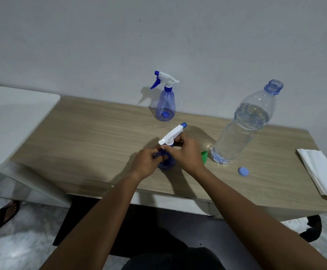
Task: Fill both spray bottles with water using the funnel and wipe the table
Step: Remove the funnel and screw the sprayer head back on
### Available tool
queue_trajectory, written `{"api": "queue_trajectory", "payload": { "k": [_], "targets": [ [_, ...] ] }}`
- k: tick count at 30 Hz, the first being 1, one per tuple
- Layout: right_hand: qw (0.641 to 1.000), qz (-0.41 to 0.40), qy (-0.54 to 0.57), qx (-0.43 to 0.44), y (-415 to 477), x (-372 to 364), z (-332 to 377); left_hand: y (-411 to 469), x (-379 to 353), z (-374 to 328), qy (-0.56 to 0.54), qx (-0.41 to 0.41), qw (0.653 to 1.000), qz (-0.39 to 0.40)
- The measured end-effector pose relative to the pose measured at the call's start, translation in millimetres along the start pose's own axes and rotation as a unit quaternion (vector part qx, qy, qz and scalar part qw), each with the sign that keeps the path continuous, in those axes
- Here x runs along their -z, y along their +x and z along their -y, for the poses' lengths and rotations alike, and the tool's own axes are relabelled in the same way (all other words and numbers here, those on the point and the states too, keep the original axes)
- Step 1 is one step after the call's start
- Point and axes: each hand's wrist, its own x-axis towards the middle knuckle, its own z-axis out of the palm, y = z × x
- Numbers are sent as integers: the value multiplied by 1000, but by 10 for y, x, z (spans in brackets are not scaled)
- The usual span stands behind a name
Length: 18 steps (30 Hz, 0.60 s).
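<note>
While both forearms reached forward over the near edge of the tabletop (80, 133), the two hands met at the near spray bottle (167, 162), which stood close to that edge, roughly midway along it. The left hand (147, 162) gripped the blue bottle body, fingers curled round it. The right hand (186, 154) gripped the white spray head (171, 136) at its collar, fingers pinched together on the neck. The blue nozzle pointed away from the person and to the right.

Just beside the right hand, a green funnel (204, 156) lay on the tabletop, largely hidden by that hand. A blue cap (243, 171) lay loose to the right of it. Just beyond the cap stood the water bottle (242, 129), upright, uncapped and well over half full, its base close to the funnel. A stack of white tissues (322, 172) lay at the right end of the tabletop, overhanging the near edge.

The far spray bottle (165, 106) stood upright near the wall (178, 36), well apart from the hands, spray head fitted, nozzle pointing left.
</note>
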Motion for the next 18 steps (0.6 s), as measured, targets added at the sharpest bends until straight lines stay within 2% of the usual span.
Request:
{"api": "queue_trajectory", "payload": {
  "k": [6, 10, 13, 18],
  "targets": [
    [997, -14, -68, 16, -82, 116, -68, -36, 32, -36, 11, -26, 1000, 5],
    [999, 17, 41, -6, -109, 164, -122, -15, 12, -16, -17, -15, 1000, 18],
    [991, 77, 109, 27, -87, 202, -98, 7, -1, 17, -28, -4, 999, 14],
    [984, 128, 115, 55, -43, 172, -43, 11, 0, 34, -41, 0, 999, 16]
  ]
}}
